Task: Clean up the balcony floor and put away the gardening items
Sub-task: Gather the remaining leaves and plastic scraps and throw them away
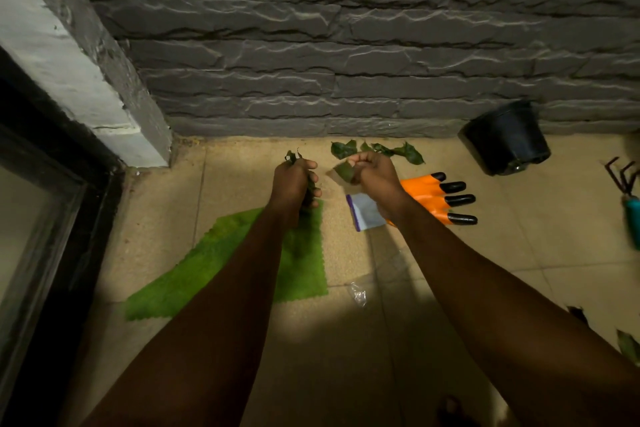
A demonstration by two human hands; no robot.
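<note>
A bunch of dark green fallen leaves [291, 157] sat crumpled in the left hand [294, 182], its fingers curled tight round them above the far corner of a bright green artificial-grass mat [242, 274]. The right hand [372, 173] pinched a single green leaf [344, 172] between thumb and curled fingers. More loose green leaves [381, 150] lay on the beige tiled floor [433, 288] by the grey stone wall [346, 45]. Near the right wrist lay an orange rubber glove with black claw tips [433, 198] and a small pale zip bag with a purple strip [367, 213]; a black plastic pot [507, 139] lay tipped by the wall
</note>
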